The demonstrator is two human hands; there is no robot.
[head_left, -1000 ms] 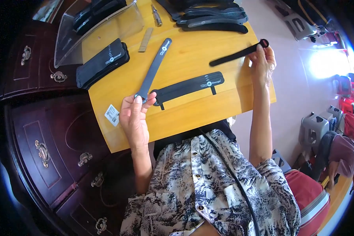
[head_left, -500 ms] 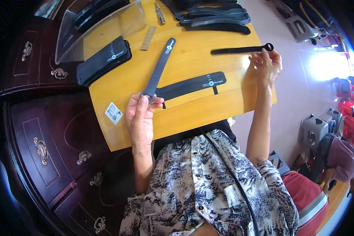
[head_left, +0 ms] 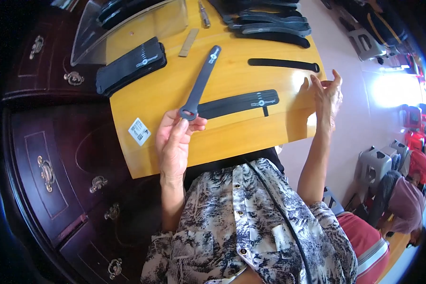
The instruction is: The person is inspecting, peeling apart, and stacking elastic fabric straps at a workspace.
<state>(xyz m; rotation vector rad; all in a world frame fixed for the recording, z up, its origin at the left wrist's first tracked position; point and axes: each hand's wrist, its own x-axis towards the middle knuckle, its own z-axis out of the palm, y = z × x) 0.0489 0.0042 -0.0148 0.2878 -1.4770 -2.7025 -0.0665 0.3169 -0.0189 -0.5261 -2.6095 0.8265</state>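
My left hand (head_left: 174, 142) pinches the looped end of a long dark grey strap (head_left: 199, 85) that lies slanted across the yellow wooden tabletop (head_left: 232, 137). Just right of that hand lies a wide black strap (head_left: 239, 103) with a small tab. My right hand (head_left: 327, 94) hovers open at the table's right edge, fingers spread and holding nothing. A thin black strap (head_left: 283, 64) lies flat on the table above and left of that hand.
A stack of black straps (head_left: 130, 66) sits at the table's left, below a clear plastic sheet (head_left: 128, 23). More black straps (head_left: 270, 28) are piled at the far edge. A small white label (head_left: 139, 131) lies near the front. Dark wooden drawers (head_left: 57, 165) stand to the left.
My right hand let go of the thin black strap, which now lies on the table, and drew back toward the edge. My left hand kept its hold on the grey strap's end.
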